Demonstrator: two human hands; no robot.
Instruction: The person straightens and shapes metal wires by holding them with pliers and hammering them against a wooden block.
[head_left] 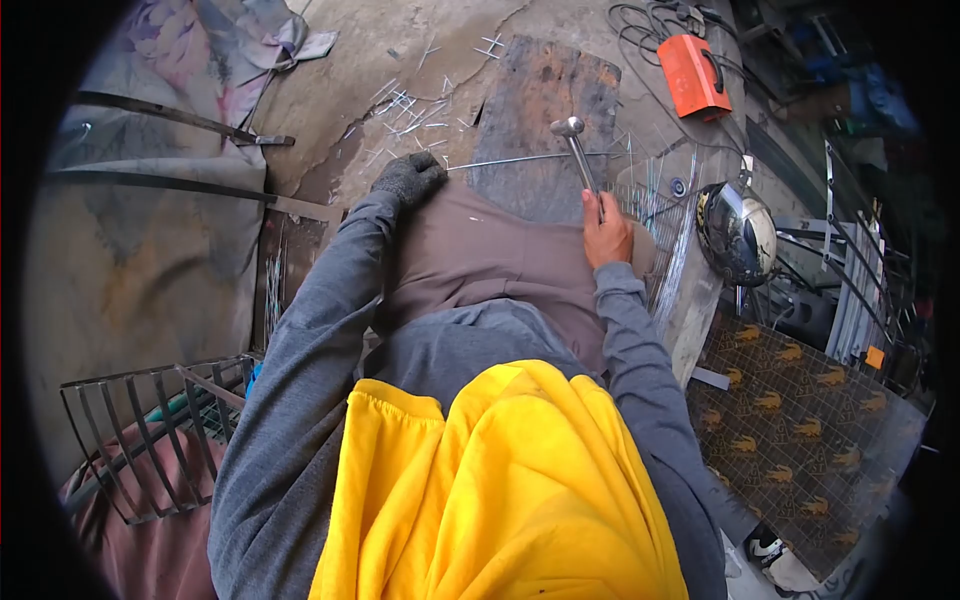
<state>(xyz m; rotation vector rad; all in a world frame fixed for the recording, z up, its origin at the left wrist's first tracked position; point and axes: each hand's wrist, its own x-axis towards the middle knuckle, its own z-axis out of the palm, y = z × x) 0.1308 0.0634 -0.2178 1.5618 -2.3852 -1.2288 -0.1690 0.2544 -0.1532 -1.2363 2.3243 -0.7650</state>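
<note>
My left hand (410, 178), in a dark grey glove, is closed at my left knee. A thin metal rod (525, 160) runs from its fingers to the right, lying across a worn wooden board (545, 85). My bare right hand (608, 236) grips the handle of a hammer (578, 150) near my right knee. The hammer's metal head is raised at the upper end, above the board's right side and apart from the rod as far as I can tell. The left fingertips are mostly hidden.
Several short cut rods (408, 112) lie scattered beyond my left hand. Long thin rods (675, 260) lie at my right. An orange machine (694, 78) with cables stands at upper right, near a welding helmet (737, 235). A slatted metal frame (150, 440) is at lower left.
</note>
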